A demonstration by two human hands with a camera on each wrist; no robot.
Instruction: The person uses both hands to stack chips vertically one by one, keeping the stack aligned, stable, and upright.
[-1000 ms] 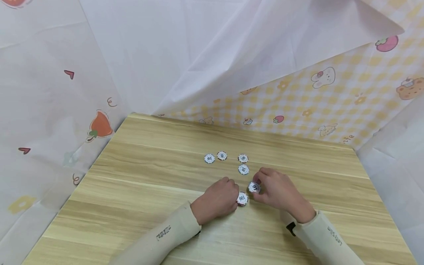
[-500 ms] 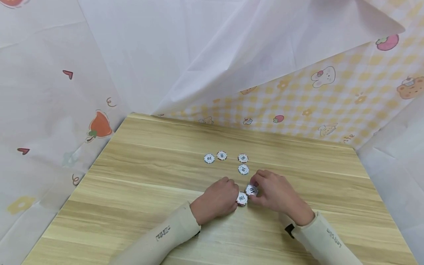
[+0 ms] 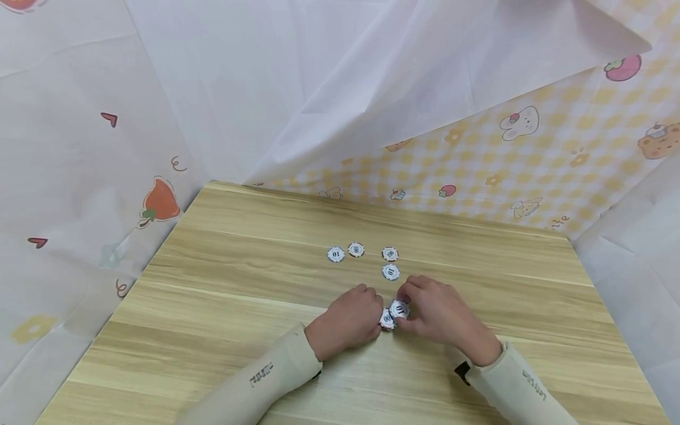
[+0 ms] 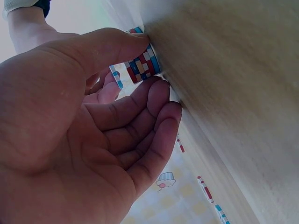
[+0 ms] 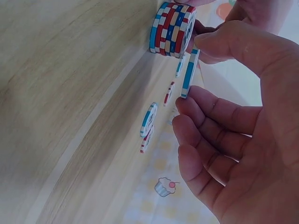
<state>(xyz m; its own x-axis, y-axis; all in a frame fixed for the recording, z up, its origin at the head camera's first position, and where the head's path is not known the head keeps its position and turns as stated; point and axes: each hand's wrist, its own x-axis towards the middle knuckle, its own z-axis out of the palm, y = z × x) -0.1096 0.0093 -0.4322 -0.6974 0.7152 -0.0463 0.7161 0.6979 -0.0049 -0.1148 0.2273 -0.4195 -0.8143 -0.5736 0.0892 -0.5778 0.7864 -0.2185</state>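
"Poker chip (image 3: 400,309), the one marked 10: where is it?"

"Pinched in the right hand (image 3: 438,310), thumb on one side of its rim and fingertips on the other. From the head view it overlaps the edge of the stack (image 3: 386,321), whose top face reads 100. Whether the two touch, I can't tell."

"And the left hand (image 3: 347,319)?"

"Curled in close, thumb and fingers about the stack's side, seemingly steadying it. The stack stands on the wooden table (image 3: 212,283), its edges banded blue, red and tan."

"How would a chip like that handle?"

"Light and stiff, I'd judge, and hard to damage, though a smooth face could slide on its neighbour. Take it by the rim at two opposite points, which leaves both flat faces free."

"The pile too?"

"Heavier all together, and likely to shear if pushed high on one side. I'd hold it low, with even pressure."

"What lies farther out?"

"Beyond the right fingertips, a blue-edged 10 chip (image 3: 391,272), with a red-edged 100 chip (image 3: 390,254) just behind it. Left of those sits another pair, a second 10 chip (image 3: 336,254) just beside a second 100 chip (image 3: 356,249). Past the table's far edge hangs a yellow-checked cloth (image 3: 467,177)."
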